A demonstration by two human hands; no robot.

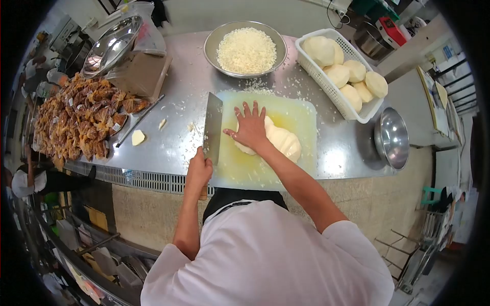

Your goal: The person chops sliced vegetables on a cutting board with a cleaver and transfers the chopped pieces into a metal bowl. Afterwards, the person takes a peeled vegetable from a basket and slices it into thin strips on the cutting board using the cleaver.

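Note:
My left hand is closed round the handle of a large cleaver, whose broad blade stands at the left edge of a pale green cutting board. My right hand lies with its fingers spread on a pale, peeled, sliced vegetable in the middle of the board. Part of the vegetable is hidden under the palm and forearm. Yellowish liquid and small pale bits are on the board around it.
Behind the board stands a metal bowl of chopped pale bits. A white basket of peeled vegetables and an empty metal bowl are at right. Brown bagged items, a metal rod and a pale offcut lie at left.

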